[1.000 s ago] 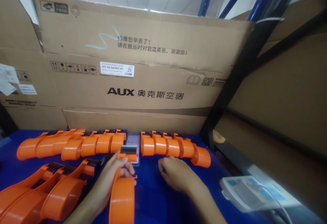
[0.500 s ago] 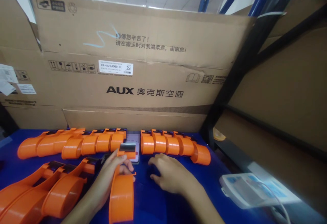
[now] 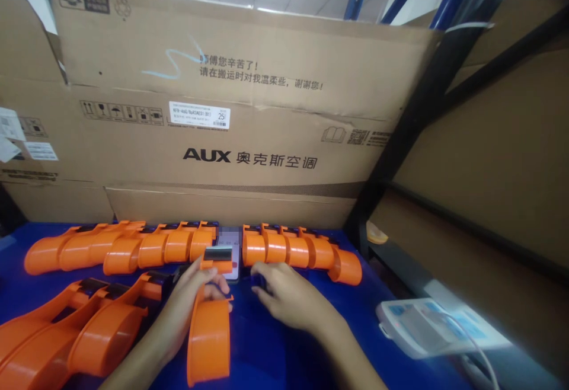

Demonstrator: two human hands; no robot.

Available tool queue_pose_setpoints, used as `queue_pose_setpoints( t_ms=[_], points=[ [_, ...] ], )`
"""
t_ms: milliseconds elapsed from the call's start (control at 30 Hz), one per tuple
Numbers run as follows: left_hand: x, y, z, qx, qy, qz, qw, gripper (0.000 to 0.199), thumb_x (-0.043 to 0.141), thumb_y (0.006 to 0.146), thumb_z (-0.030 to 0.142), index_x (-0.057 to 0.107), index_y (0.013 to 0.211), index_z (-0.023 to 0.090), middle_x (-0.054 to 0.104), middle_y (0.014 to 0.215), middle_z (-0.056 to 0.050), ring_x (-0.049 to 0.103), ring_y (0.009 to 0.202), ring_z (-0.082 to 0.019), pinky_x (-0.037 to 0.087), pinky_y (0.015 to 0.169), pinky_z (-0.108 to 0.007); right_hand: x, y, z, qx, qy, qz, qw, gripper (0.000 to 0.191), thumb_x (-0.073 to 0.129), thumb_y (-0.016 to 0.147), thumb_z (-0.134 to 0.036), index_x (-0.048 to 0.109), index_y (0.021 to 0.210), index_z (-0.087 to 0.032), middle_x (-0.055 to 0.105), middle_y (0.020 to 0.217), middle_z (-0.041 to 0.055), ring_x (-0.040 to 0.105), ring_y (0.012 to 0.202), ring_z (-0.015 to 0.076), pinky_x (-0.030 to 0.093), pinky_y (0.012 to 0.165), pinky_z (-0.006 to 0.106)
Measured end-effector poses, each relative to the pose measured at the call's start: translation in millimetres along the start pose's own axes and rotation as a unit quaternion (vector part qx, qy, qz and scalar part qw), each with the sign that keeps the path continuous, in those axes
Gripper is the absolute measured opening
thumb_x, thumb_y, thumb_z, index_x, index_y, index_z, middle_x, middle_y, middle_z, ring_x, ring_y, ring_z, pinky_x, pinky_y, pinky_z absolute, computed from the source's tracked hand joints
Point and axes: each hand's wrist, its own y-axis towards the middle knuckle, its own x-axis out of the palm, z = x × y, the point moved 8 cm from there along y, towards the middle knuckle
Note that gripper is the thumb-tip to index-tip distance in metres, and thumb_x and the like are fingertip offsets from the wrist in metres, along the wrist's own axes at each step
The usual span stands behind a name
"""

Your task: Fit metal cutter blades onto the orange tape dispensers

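Observation:
My left hand (image 3: 202, 277) is wrapped around the frame of an orange tape dispenser (image 3: 208, 342), whose round hub hangs toward me. At its upper end a dark roller (image 3: 217, 253) shows above my fingers. To the right, my right hand (image 3: 280, 292) is held over the blue surface with its fingers curled in toward the thumb. A dark patch shows between those fingertips; whether it is a small part or the blue surface behind is unclear. A phone (image 3: 234, 268) lies just beyond the dispenser, partly covered by it.
Similar orange dispensers stand in a back row, left (image 3: 178, 246) and right (image 3: 297, 251) of the phone. Several more (image 3: 104, 339) lie at the near left. A white device with a cable (image 3: 427, 325) sits at the right. Behind rises a cardboard panel (image 3: 267, 99).
My right hand has moved slightly left toward the dispenser, and its fingers have curled closer to the thumb. My left hand keeps its hold. The whole view has shifted a little.

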Motion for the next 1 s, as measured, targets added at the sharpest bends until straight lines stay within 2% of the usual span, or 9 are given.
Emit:
queue_pose_setpoints(
  t_ms=[100, 267, 467, 600, 633, 700, 767, 833, 1000],
  points=[
    [-2.0, 2.4, -3.0, -0.002, -0.006, 0.000, 1.000, 0.027, 0.070, 0.080, 0.042, 0.060, 0.090, 0.019, 0.068, 0.074, -0.001, 0.069, 0.057, -0.021, 0.054, 0.051, -0.030, -10.8, 2.2, -7.6, -0.027, 0.058, 0.044, 0.997, 0.015, 0.058, 0.096, -0.024, 0.065, 0.108, -0.023, 0.070, 0.093, 0.0041, 0.065, 0.085, 0.0221, 0.049, 0.077, 0.032],
    [-2.0, 5.2, -6.8, 0.020, -0.005, -0.012, 1.000, 0.027, 0.072, 0.080, 0.038, 0.060, 0.095, 0.020, 0.069, 0.079, 0.000, 0.070, 0.057, -0.018, 0.056, 0.056, -0.030, -21.1, 6.2, -17.2, -0.065, 0.182, 0.090, 0.977, 0.022, 0.046, 0.104, -0.030, 0.060, 0.120, -0.025, 0.071, 0.115, 0.0053, 0.067, 0.104, 0.0224, 0.051, 0.093, 0.037],
    [1.9, 6.8, -7.2, 0.045, 0.036, -0.030, 0.998, 0.031, 0.071, 0.084, 0.044, 0.061, 0.102, 0.021, 0.068, 0.082, 0.000, 0.070, 0.058, -0.018, 0.056, 0.058, -0.030, -13.2, 7.2, -14.3, -0.043, 0.183, 0.092, 0.978, 0.028, 0.041, 0.106, -0.032, 0.054, 0.130, -0.024, 0.068, 0.123, 0.0085, 0.064, 0.113, 0.0242, 0.049, 0.099, 0.040],
    [0.7, 7.8, -5.5, 0.057, 0.069, -0.024, 0.996, 0.031, 0.068, 0.088, 0.045, 0.061, 0.104, 0.020, 0.067, 0.082, -0.001, 0.070, 0.060, -0.018, 0.054, 0.061, -0.029, -9.8, 6.5, -19.8, -0.057, 0.177, 0.087, 0.979, 0.034, 0.041, 0.106, -0.028, 0.044, 0.140, -0.026, 0.060, 0.135, 0.0108, 0.058, 0.122, 0.0248, 0.045, 0.103, 0.042],
    [0.7, 7.8, -4.9, 0.060, 0.074, -0.023, 0.995, 0.031, 0.068, 0.088, 0.045, 0.061, 0.105, 0.020, 0.067, 0.081, -0.001, 0.070, 0.061, -0.018, 0.054, 0.061, -0.029, -9.1, 6.6, -22.0, -0.063, 0.183, 0.081, 0.978, 0.034, 0.042, 0.105, -0.026, 0.043, 0.139, -0.026, 0.062, 0.132, 0.0099, 0.059, 0.119, 0.0239, 0.046, 0.101, 0.041],
    [1.5, 7.5, -4.1, 0.066, 0.084, -0.026, 0.994, 0.032, 0.067, 0.088, 0.045, 0.061, 0.107, 0.020, 0.067, 0.080, 0.000, 0.070, 0.061, -0.017, 0.054, 0.062, -0.029, -8.0, 7.0, -25.7, -0.073, 0.198, 0.072, 0.975, 0.026, 0.043, 0.104, -0.024, 0.044, 0.130, -0.025, 0.067, 0.114, 0.0059, 0.063, 0.102, 0.0209, 0.049, 0.091, 0.036],
    [2.6, 7.0, -3.8, 0.071, 0.095, -0.032, 0.992, 0.032, 0.065, 0.090, 0.046, 0.061, 0.107, 0.020, 0.066, 0.080, 0.000, 0.070, 0.061, -0.017, 0.054, 0.063, -0.029, -8.9, 7.2, -26.4, -0.073, 0.197, 0.082, 0.974, 0.013, 0.044, 0.103, -0.024, 0.047, 0.116, -0.024, 0.065, 0.095, 0.0015, 0.061, 0.086, 0.0183, 0.048, 0.080, 0.032],
    [3.3, 6.5, -3.9, 0.077, 0.102, -0.038, 0.991, 0.031, 0.064, 0.091, 0.046, 0.062, 0.107, 0.019, 0.066, 0.081, -0.001, 0.070, 0.063, -0.017, 0.054, 0.064, -0.030, -10.0, 7.0, -26.0, -0.071, 0.180, 0.098, 0.976, 0.001, 0.047, 0.101, -0.025, 0.047, 0.101, -0.024, 0.061, 0.088, -0.0006, 0.056, 0.079, 0.0168, 0.045, 0.074, 0.029],
    [2.7, 6.6, -4.4, 0.083, 0.113, -0.043, 0.989, 0.031, 0.063, 0.091, 0.047, 0.062, 0.107, 0.021, 0.065, 0.082, 0.000, 0.070, 0.065, -0.016, 0.054, 0.066, -0.029, -6.2, 6.1, -28.0, -0.089, 0.159, 0.097, 0.978, 0.011, 0.052, 0.099, -0.024, 0.047, 0.089, -0.023, 0.058, 0.084, -0.0017, 0.052, 0.076, 0.0154, 0.041, 0.073, 0.027]
  ],
)
